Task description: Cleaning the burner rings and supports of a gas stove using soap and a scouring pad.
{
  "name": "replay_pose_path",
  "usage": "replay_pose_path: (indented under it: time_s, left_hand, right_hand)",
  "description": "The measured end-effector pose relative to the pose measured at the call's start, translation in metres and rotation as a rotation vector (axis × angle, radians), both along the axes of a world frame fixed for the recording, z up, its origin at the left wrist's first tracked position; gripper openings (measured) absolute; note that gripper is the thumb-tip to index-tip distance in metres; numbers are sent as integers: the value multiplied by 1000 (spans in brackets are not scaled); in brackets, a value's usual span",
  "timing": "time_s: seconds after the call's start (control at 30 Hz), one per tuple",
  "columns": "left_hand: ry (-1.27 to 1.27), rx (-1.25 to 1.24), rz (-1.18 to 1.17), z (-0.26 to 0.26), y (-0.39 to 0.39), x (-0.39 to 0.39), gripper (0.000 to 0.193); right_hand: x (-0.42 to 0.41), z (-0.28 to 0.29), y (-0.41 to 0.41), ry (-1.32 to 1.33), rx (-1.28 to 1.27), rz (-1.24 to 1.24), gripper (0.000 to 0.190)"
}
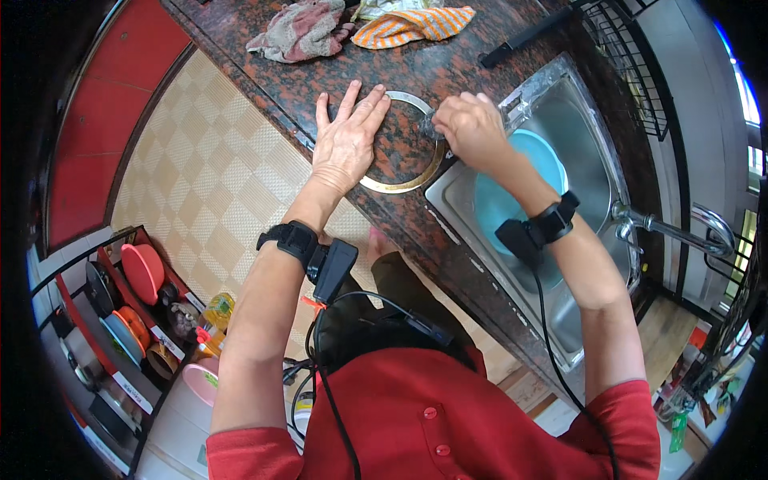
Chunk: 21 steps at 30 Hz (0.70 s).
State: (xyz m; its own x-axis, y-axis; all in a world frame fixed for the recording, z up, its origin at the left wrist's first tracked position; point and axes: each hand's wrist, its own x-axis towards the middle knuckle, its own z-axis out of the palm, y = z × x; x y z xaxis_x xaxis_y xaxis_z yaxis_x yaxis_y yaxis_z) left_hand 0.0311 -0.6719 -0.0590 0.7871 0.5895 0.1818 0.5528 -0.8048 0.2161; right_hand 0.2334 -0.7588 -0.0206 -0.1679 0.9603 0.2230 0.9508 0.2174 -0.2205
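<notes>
A flat metal ring point(403, 186) lies on the dark red-speckled stone countertop point(288, 96), beside the sink. My left hand point(350, 135) rests palm down over the ring's left side, its fingers spread. On the opposite side, my right hand point(471, 129) pinches a grey scouring pad point(429, 125), probably of wire mesh, against the ring's right rim. The ring looks silvery at the top and more golden brown along its lower right. My right fingers partly hide the pad.
A steel sink point(585, 162) holds a light blue plastic basin point(536, 147); its faucet point(672, 227) is at the right. A grey-red cloth point(300, 33) and an orange-striped cloth point(414, 27) lie at the counter's back. A black wire rack point(636, 78) stands beyond the sink. Cables hang from both wrist straps.
</notes>
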Motion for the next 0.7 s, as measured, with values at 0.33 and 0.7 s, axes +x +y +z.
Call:
replay_pose_path:
  time_s: [0.33,0.7]
  left_hand:
    - [-3,18,-14,-1,1,0,56]
    - [14,31,-3,0,-1,0,58]
  right_hand:
    - [-10,-3,-8,-97,93,-41,9]
    - [-1,-10,-12,65,136,-56,12]
